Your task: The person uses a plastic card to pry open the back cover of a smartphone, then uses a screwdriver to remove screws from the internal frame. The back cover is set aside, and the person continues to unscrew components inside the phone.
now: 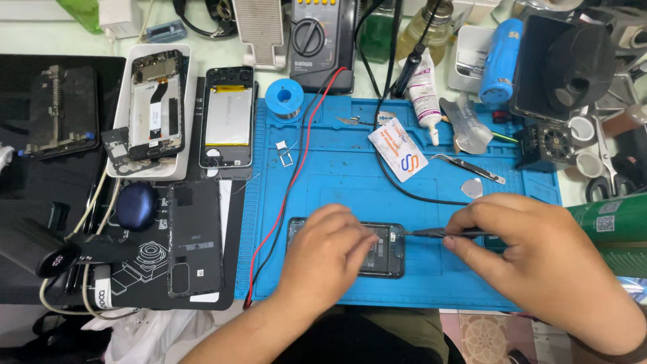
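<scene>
Pressing flat on the opened phone (377, 248), the left hand (323, 253) steadies it on the blue mat (472, 162), while the right hand (532, 253) grips a thin screwdriver (438, 233), tip at the phone's right edge. Judged mid-disassembly: back already off, internals apparently still seated; other stripped phones (228, 116) lie beyond the left hand.

- Your left hand (323, 253) presses down on the opened phone (384, 248) lying on the blue mat (337, 155).
- Your right hand (539, 253) pinches a thin dark tool (438, 233), its tip touching the phone's right edge.
</scene>
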